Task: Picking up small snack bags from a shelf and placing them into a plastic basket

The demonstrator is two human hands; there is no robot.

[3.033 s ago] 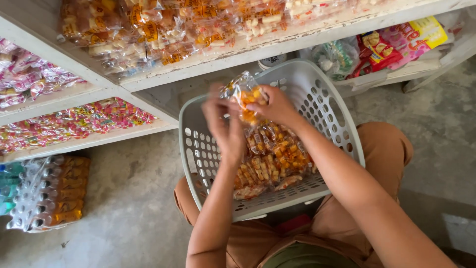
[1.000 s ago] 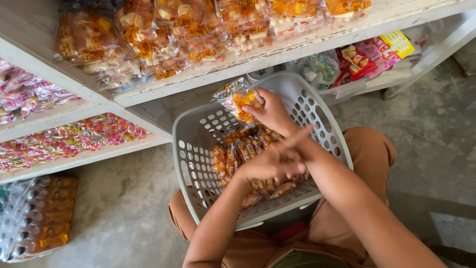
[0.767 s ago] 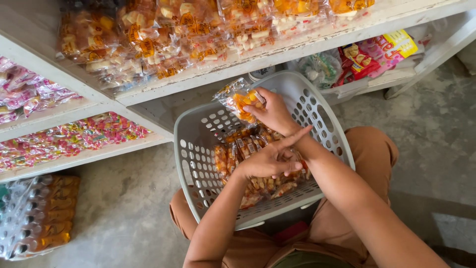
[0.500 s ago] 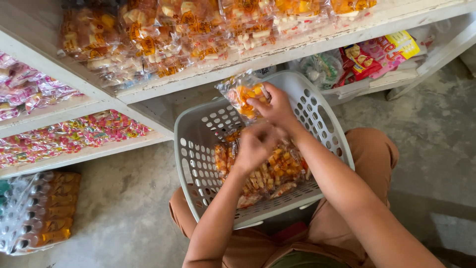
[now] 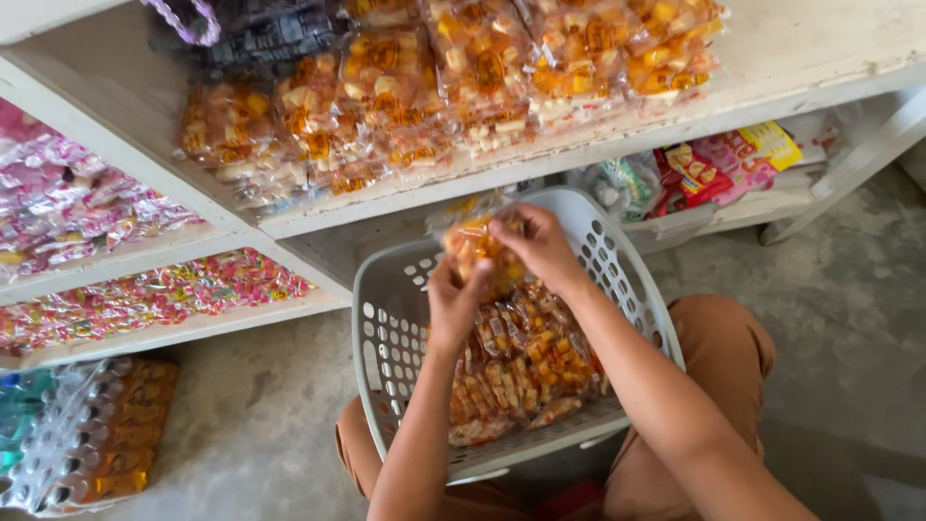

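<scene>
Both hands on one clear snack packet (image 5: pixel 475 241), held above grey basket (image 5: pixel 386 328).

Right hand (image 5: pixel 535 246) pinches packet's upper edge; left hand (image 5: pixel 453 304) grips it from below. Basket rests on lap, part-filled with orange snack packets (image 5: pixel 521 362). White shelf (image 5: pixel 820 58) behind carries similar packets.

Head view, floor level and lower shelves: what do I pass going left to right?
Shrink-wrapped bottle pack → pink candy bags → grey basket → left hand → right hand → red and yellow snack packets.
</scene>
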